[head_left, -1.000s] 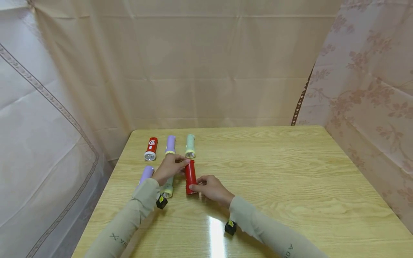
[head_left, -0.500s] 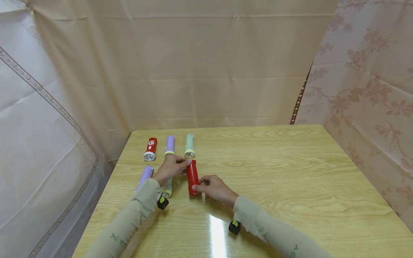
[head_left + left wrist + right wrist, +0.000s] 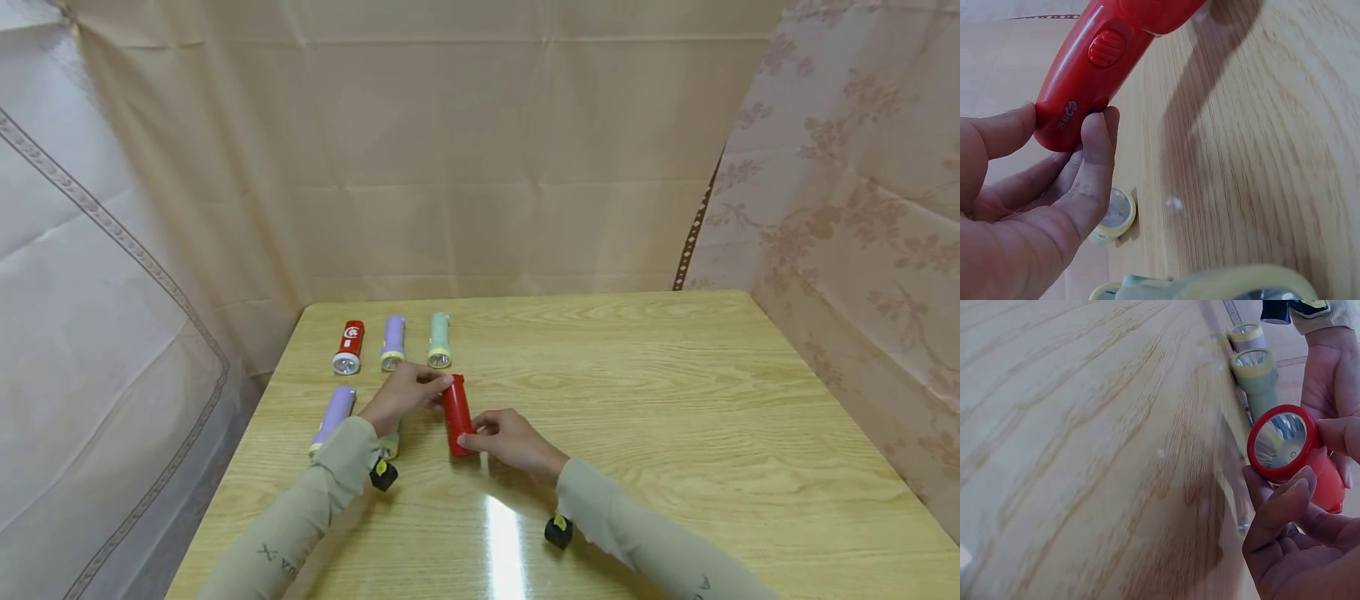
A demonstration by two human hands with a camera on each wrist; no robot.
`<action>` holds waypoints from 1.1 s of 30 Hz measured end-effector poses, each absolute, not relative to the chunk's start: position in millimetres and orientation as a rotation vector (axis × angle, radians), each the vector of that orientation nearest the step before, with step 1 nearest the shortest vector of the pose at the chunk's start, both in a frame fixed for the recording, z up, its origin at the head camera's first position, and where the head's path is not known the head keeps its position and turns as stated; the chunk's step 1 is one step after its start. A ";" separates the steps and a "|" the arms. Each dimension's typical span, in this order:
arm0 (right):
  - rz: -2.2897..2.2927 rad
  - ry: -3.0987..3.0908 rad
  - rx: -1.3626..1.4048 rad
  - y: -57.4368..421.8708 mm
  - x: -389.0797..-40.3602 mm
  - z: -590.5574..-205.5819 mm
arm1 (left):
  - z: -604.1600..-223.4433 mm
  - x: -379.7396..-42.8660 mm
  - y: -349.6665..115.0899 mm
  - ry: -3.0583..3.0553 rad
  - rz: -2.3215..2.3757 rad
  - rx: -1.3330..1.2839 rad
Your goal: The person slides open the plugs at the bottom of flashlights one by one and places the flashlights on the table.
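A red flashlight [image 3: 456, 408] is held just over the wooden table, its head toward me. My left hand [image 3: 405, 393] pinches the tail end between thumb and fingers. At the head end, my right hand [image 3: 516, 442] grips it with the thumb on the near side. In the left wrist view the flashlight's red body [image 3: 1088, 81] shows a ribbed switch on its side. The right wrist view faces its clear lens and silver reflector [image 3: 1282, 442]. A mint flashlight [image 3: 389, 446] lies partly hidden behind my left wrist.
Behind the hands lie a red flashlight with a white head [image 3: 349, 343], a lilac one [image 3: 393, 337] and a mint one [image 3: 439, 335]. Another lilac flashlight [image 3: 335, 414] lies left of my left hand. Curtains hang around the wooden table [image 3: 675, 417].
Both hands have shifted a little to the right with the red flashlight between them. More of the back lilac flashlight's head now shows. The other flashlights have stayed put.
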State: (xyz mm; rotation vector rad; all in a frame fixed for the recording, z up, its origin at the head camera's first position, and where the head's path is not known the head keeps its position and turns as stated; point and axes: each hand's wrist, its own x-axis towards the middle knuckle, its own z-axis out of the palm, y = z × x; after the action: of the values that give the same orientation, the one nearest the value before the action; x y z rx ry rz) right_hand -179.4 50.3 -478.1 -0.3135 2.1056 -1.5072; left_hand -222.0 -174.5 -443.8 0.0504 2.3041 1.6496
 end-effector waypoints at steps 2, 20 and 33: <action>-1.500 2.111 -0.323 53.2 -179.1 -478.1 | -444.0 -221.9 -172.6 2.304 1.651 0.071; -1.452 2.169 -0.374 76.6 -171.5 -472.2 | -443.4 -219.0 -154.6 2.260 1.674 0.105; -1.490 2.156 -0.393 95.6 -167.5 -473.7 | -443.3 -215.0 -138.3 2.229 1.686 0.168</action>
State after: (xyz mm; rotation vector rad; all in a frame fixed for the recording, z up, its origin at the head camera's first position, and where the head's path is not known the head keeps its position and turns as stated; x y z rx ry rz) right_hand -167.5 95.6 -473.7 -0.3928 2.1560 -1.4898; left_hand -215.0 -138.3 -443.3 0.1682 2.2288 1.6860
